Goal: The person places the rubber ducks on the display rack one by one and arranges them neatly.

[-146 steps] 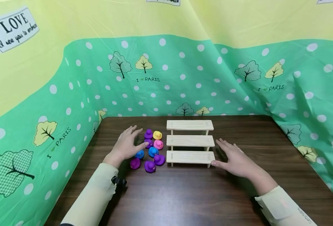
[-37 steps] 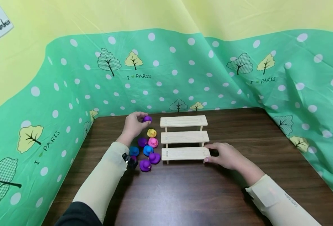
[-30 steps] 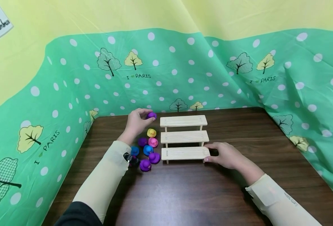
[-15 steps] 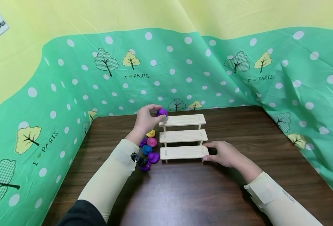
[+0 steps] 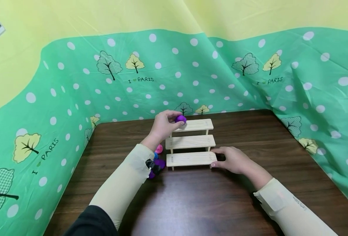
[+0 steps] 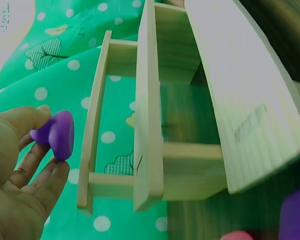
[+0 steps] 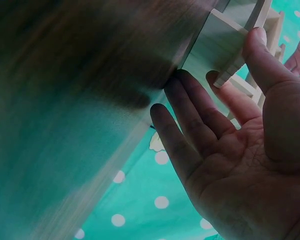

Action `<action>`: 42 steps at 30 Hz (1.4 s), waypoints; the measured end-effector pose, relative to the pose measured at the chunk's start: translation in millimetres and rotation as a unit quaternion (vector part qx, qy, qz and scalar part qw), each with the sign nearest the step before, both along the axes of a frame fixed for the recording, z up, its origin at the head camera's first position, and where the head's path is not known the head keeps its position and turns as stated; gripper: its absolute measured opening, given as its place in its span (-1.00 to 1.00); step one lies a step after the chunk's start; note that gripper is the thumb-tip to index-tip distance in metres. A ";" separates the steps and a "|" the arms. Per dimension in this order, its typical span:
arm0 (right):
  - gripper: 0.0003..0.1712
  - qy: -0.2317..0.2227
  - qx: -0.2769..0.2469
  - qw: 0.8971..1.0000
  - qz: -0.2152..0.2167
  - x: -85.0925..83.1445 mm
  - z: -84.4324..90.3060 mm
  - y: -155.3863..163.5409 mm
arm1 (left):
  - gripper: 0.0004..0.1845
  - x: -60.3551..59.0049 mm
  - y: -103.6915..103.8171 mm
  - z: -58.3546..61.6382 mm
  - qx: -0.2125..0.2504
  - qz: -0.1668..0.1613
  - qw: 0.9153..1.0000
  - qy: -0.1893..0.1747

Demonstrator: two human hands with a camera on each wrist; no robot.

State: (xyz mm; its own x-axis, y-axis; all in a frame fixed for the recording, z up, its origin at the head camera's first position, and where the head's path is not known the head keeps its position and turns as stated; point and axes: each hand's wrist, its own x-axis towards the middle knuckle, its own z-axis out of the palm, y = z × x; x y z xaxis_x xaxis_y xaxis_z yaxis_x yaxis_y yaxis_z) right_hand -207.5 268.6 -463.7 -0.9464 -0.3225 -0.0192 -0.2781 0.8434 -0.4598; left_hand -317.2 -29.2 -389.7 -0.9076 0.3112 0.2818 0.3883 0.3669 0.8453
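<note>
A purple rubber duck [image 5: 181,119] is pinched between the thumb and fingers of my left hand [image 5: 162,126], over the left part of the top board of a three-tier wooden stand [image 5: 191,159]. In the left wrist view the duck [image 6: 62,135] appears apart from the boards, its underside facing the stand. My right hand [image 5: 233,160] grips the right end of the lowest board, thumb in front and index finger behind. The right wrist view shows the other fingers [image 7: 190,115] of that hand extended near the tabletop.
Left of the stand, partly covered by my left forearm, are a pink duck [image 5: 159,149], a blue duck [image 5: 156,156] and purple ducks [image 5: 160,163]. A green and yellow printed cloth [image 5: 168,72] hangs behind the dark wooden table [image 5: 209,203].
My left hand picked a purple duck from the group and carried it right, over the top board. My right hand went from resting beside the stand to gripping its lowest board.
</note>
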 end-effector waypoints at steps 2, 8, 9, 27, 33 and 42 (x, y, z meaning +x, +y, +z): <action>-0.27 0.001 0.000 1.000 0.001 -0.1 -0.2 0.2 | -0.58 -0.2 5.8 -1.1 0.001 -0.003 1.000 -0.001; -0.27 0.001 -0.002 1.000 0.002 -0.6 -1.7 1.1 | -0.61 -0.2 24.5 -1.8 -0.005 -0.011 1.000 -0.003; -0.27 0.000 -0.004 1.000 0.001 -0.6 -1.8 1.1 | -0.62 -0.1 27.6 -1.7 -0.008 -0.011 1.000 -0.004; -0.31 0.008 -0.008 1.000 0.011 -0.9 -1.4 2.6 | -0.63 -0.5 76.9 -3.2 -0.039 -0.035 0.998 0.023; -0.32 0.004 -0.011 1.000 0.009 -1.7 -1.7 1.5 | -0.63 1.3 83.6 -5.6 -0.038 -0.030 0.999 0.011; -0.32 -0.003 -0.009 1.000 0.007 -2.1 -1.3 2.1 | -0.64 -0.8 85.2 -8.3 -0.025 -0.032 0.999 -0.002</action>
State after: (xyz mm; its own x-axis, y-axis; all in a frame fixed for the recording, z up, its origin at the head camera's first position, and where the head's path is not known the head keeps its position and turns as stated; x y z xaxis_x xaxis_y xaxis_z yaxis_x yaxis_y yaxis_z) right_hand -209.5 270.7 -465.0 -0.9414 -0.3368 -0.0193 -0.2873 0.8303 -0.4775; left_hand -318.0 56.0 -398.0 -0.8868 0.3820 0.2601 0.4083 0.3842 0.8280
